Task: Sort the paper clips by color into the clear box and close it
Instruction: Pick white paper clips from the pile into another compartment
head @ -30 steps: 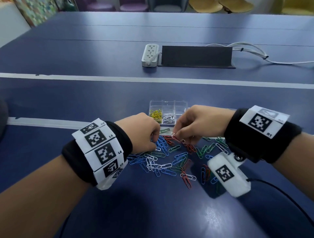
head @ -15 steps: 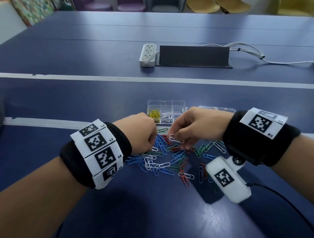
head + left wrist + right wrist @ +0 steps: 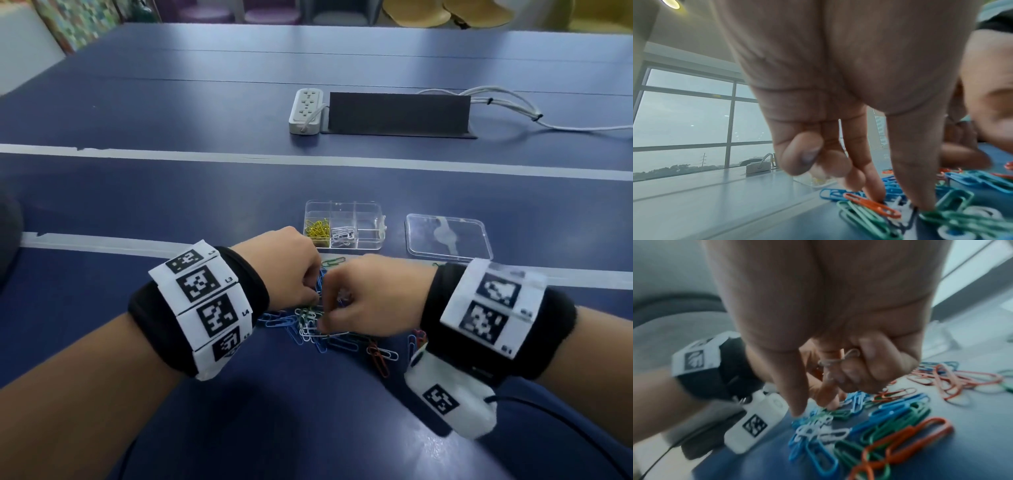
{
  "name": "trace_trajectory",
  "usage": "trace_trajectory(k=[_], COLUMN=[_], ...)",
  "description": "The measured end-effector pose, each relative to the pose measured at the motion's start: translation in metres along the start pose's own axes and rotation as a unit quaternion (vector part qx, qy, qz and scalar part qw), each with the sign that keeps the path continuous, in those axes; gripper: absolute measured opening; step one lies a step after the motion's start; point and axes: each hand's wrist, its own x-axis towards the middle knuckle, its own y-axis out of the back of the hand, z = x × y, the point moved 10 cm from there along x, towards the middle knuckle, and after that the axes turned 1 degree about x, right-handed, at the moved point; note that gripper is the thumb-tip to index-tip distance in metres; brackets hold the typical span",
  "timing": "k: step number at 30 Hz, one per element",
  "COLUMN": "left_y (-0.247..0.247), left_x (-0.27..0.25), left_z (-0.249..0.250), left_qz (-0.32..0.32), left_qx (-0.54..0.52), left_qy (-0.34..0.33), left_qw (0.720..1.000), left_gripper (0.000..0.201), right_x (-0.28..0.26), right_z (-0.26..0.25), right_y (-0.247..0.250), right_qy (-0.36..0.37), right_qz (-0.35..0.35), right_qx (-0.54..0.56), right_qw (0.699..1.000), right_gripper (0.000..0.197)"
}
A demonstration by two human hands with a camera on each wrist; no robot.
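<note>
Bench [image 3: 171, 192], dark blue, runs wide and bare on the far side up to a white power strip [image 3: 306, 110] and a black upright panel [image 3: 399, 113], with open surface also to the left of the work area and in front of both forearms. Clear box [image 3: 368, 207] sits just beyond the hands, its near edge close to the knuckles; yellow clips fill its left compartment, white clips the middle one, right one looks bare. Lid [image 3: 447, 240] lies flat just right of the box, apart from it. Mixed pile of paper clips [image 3: 308, 325] (blue, green, red, white) spreads under and between both hands. Left hand [image 3: 291, 263]: outer fingers curled, thumb and forefinger tips down on the pile; grip state cannot be told from the wrist view. Right hand [image 3: 371, 294]: fingers curled, a pale clip [image 3: 838, 361] pinched inside them, forefinger and thumb reaching down into the pile. Versus half a second ago: right hand has dropped from beside the box to lower on the pile, uncovering the lid; left hand has barely shifted.
</note>
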Motion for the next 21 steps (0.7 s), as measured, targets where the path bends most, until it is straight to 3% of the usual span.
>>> trace_trajectory(k=[3, 8, 13, 16, 18, 21], left_y=[0.002, 0.003, 0.016, 0.02, 0.014, 0.004], left_x=[0.0, -0.003, -0.012, -0.018, -0.02, -0.02], left_z=[0.002, 0.001, -0.01, -0.021, -0.023, -0.019], left_qz=[0.007, 0.006, 0.036, 0.036, 0.002, -0.032], left_qx=[0.022, 0.026, -0.075, -0.165, -0.247, -0.34], left_qy=[0.005, 0.012, 0.024, 0.054, 0.058, 0.045], left_qw=[1.0, 1.0, 0.996, 0.984, 0.967, 0.939], left_gripper=[0.037, 0.033, 0.019, 0.01, 0.009, 0.011], right_x=[0.005, 0.012, 0.007, 0.008, 0.007, 0.005], right_z=[-0.017, -0.02, 0.005, 0.021, 0.029, 0.032], right_y=[-0.007, -0.003, 0.004, -0.001, -0.007, -0.012], right_qy=[0.029, 0.042, 0.003, -0.017, -0.033, -0.041], right_qz=[0.021, 0.029, -0.039, -0.077, -0.096, -0.104], right_qx=[-0.052, -0.054, 0.126, 0.297, 0.389, 0.464], right_qw=[0.998, 0.997, 0.991, 0.951, 0.916, 0.879], right_gripper=[0.025, 0.02, 0.014, 0.018, 0.023, 0.028])
